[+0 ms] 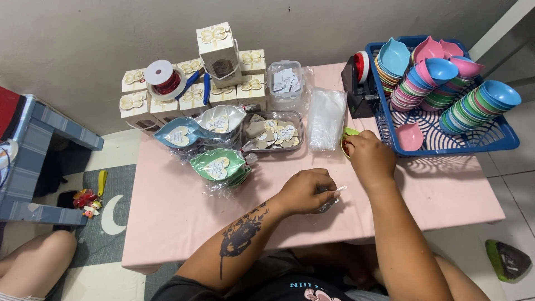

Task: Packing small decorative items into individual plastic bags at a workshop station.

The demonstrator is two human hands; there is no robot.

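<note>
My left hand [308, 191] rests on the pink table [178, 217], fingers curled around a small clear plastic wrapped item [329, 203]. My right hand [370, 158] reaches toward a small green dish [350, 132] with red pieces in it, fingers bent over its edge. What the right fingers hold cannot be seen. A stack of clear plastic bags [326, 118] lies just left of that dish.
A blue basket [446, 142] at the right holds stacks of coloured leaf-shaped dishes. Wrapped dishes [217, 164], a tray of heart tags [274, 134], white gift boxes [220, 47], a ribbon spool [164, 78] and a tape dispenser [359, 83] fill the far side. Another person's knee [33, 259] is at lower left.
</note>
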